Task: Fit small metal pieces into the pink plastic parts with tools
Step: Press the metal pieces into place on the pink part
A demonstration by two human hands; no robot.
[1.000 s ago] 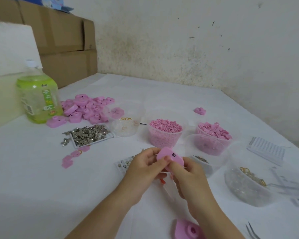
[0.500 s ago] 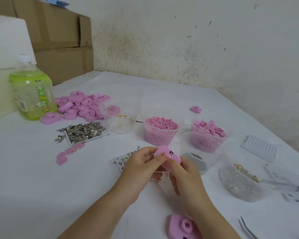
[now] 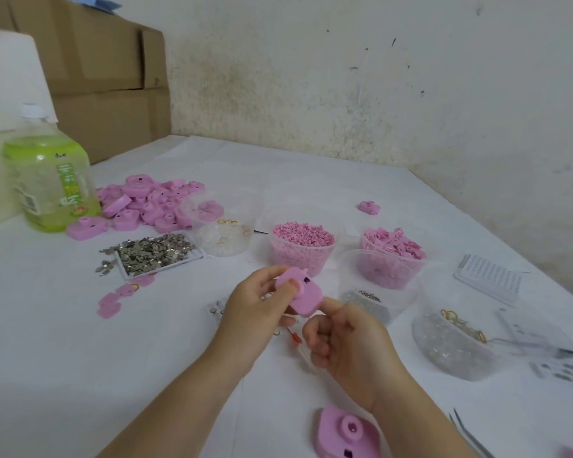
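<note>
Left hand [image 3: 255,302] grips the pink part [image 3: 301,295] above the table [image 3: 80,358], thumb on top; right hand [image 3: 348,345], fingers curled, touches its lower end, whether gripping I cannot tell

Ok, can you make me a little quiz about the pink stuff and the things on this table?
1. True or false: the left hand holds a pink part.
2. Which stands at the table's far left? A) a red kettle B) the green bottle C) a lamp
3. Fill in: the shiny metal pieces lie on a flat white ____.

Key: 1 true; 2 B; 3 tray.
</note>
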